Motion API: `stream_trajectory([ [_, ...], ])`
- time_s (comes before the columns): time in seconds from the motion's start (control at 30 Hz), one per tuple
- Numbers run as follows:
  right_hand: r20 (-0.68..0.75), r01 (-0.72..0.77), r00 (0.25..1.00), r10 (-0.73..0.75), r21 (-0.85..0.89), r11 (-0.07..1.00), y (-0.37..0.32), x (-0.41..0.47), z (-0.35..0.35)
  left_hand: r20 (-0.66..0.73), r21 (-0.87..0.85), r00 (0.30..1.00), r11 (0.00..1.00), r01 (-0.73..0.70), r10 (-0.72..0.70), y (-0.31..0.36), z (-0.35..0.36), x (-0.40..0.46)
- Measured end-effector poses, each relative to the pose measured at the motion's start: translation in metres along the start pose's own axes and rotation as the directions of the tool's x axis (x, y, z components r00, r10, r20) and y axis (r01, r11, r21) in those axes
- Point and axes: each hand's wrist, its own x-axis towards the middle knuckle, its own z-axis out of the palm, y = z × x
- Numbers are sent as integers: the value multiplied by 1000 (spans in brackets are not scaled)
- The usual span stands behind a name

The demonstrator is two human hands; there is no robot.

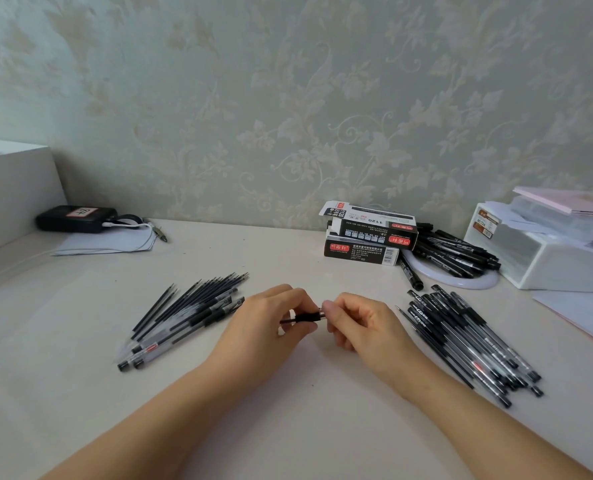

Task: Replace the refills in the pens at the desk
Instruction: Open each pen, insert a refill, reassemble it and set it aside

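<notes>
Most of the pen (307, 317) is hidden inside the two hands; only its black grip section and a small metal ring show between them, so it is not possible to tell whether a refill is inside. The left hand (274, 327) holds the barrel side with curled fingers and thumb, and the right hand (359, 323) pinches the tip end with thumb and forefinger, the other fingers curled under. Both forearms come in from the bottom edge of the view and meet over the middle of the desk (305, 427), a pale, smooth surface set against a wall with leaf-pattern wallpaper (288, 98). To the left of the hands lies a fan of thin black refills mixed with clear pen barrels (187, 313). To the right, near the right edge of the desk, lies a heap of black gel pens (468, 344). At the back edge, two black pen boxes (368, 237) are stacked, the upper one with its flap open; the print on them is too small to read. Beside them a pile of black capped pens (458, 251) rests on a white round plate (461, 280), which is mostly covered. A white plastic organizer (544, 258) is cut off by the right side of the view. In the back left corner a black power bank (76, 218) with a white cable lies on a sheet of paper (104, 244), next to a white box (14, 181) that is only partly seen.
</notes>
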Motion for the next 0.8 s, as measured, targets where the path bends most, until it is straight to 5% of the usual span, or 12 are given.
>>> stream_trajectory([
  [0.57, 27, 54, 998, -53, -66, 996, -4, 1, -3, -42, 41, 998, 999, -36, 38, 4, -3, 1],
  [0.8, -149, 78, 984, -93, -104, 992, -5, -3, 5, -48, 44, 998, 999, 32, -30, -2, 2, 0],
])
